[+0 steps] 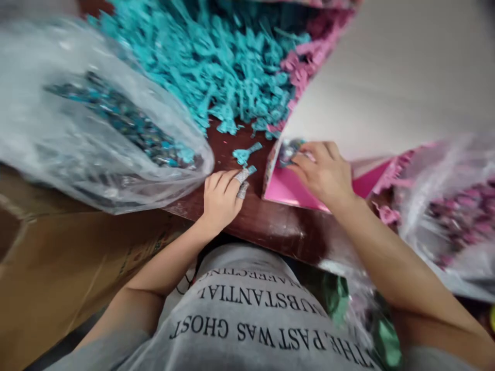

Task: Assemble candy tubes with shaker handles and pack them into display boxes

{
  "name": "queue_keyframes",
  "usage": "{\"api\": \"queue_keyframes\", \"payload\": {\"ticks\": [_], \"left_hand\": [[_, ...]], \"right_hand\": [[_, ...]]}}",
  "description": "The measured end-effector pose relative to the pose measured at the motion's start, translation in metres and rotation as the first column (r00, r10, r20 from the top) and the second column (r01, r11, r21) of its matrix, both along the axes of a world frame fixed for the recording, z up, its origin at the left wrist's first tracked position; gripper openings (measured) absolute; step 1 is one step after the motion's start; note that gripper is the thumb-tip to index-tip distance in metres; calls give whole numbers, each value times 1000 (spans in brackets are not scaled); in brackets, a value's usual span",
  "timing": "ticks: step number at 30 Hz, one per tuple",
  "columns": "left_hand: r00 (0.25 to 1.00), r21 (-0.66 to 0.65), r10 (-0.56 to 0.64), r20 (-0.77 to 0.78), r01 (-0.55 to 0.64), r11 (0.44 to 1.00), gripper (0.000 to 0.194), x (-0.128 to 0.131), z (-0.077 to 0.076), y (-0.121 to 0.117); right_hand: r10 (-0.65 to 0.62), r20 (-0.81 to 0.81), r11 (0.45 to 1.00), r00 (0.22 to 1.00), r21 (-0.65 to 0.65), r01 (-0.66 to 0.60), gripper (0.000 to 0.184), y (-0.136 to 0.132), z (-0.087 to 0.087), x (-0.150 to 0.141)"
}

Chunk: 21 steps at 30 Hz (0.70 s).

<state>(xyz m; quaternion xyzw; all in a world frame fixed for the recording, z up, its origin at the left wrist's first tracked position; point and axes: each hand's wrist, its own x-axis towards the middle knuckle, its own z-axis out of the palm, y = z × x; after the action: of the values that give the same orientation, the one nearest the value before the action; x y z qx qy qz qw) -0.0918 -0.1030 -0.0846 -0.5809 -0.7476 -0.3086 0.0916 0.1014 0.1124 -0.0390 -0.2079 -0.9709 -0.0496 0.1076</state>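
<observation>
My left hand (221, 200) rests at the table's front edge, thumb and forefinger wrapped in pale tape. A small teal ribbon piece (251, 169) sticks out from between those fingertips. Just beyond it, another teal bow-like ribbon piece (243, 154) lies on the table. My right hand (327, 172) reaches into a pink-lined box (288, 186) with a large white panel. Its fingers are closed around a shiny, clear and bluish bundle (290, 150) at the box's left corner; blur hides the exact kind.
A big heap of teal ribbon pieces (232, 67) covers the back of the dark red table (278, 226), with pink ones (305, 64) beside it. Clear bags stand left (154, 190) and right (417, 216), holding small pieces. A cardboard box (77, 263) is below left.
</observation>
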Motion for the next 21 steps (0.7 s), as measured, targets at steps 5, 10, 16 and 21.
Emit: {"api": "queue_keyframes", "payload": {"ticks": [5, 10, 16, 21], "left_hand": [[990, 105, 87, -113, -75, 992, 24, -56, 29, -52], [923, 140, 347, -166, -327, 935, 30, -99, 59, -124], [766, 202, 610, -203, -577, 791, 26, -111, 81, -207], [694, 341, 714, -91, -652, 677, 36, -130, 124, -256]], "right_hand": [[223, -263, 910, 939, 403, -104, 34, -4, 0, -6], [294, -512, 951, 807, 239, -195, 48, -64, 1, -53], [421, -581, 791, 697, -141, -595, 27, -173, -42, -128], [495, -529, 679, 689, -259, -687, 25, -215, -57, -150]]}}
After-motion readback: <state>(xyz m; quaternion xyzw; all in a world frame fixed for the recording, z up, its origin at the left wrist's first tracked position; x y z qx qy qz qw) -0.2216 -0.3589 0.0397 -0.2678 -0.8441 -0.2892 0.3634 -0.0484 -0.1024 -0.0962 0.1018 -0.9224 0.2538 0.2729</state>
